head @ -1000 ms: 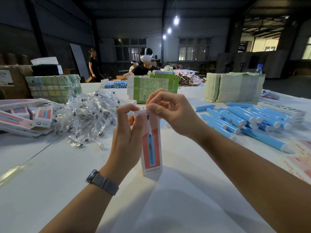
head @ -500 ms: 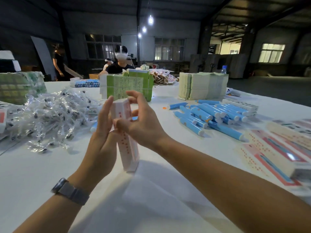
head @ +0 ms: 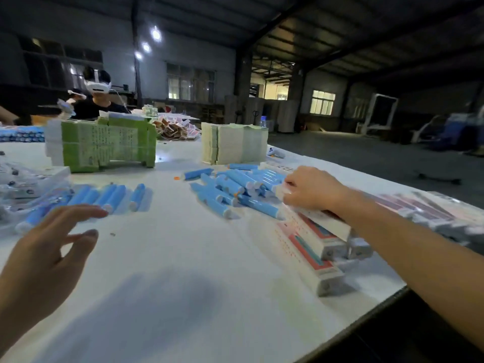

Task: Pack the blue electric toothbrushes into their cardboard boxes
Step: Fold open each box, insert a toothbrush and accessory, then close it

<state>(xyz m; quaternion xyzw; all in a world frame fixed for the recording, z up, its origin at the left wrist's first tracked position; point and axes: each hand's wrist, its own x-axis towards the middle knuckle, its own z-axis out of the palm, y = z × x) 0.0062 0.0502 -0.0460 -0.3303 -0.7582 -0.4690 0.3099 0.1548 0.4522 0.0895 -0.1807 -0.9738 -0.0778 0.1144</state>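
My right hand (head: pixel 313 188) reaches out to the right and grips a closed red-and-white toothbrush box (head: pixel 318 216), which lies on top of a stack of packed boxes (head: pixel 311 244) near the table's right edge. A pile of blue electric toothbrushes (head: pixel 233 188) lies just left of that hand. A second row of blue toothbrushes (head: pixel 104 196) lies further left. My left hand (head: pixel 44 255) hovers low at the left with fingers spread and nothing in it.
Green-and-white bundles of leaflets (head: pixel 102 145) and a pale paper stack (head: pixel 233 146) stand at the back of the white table (head: pixel 170 271). Clear plastic bags (head: pixel 15 184) lie at far left. A person wearing a headset (head: pixel 98 98) sits across. The table edge runs diagonally at right.
Both hands held the box upright in front of me; now my right hand has carried it right onto the box stack, my left hand has let go, and my view has swung right.
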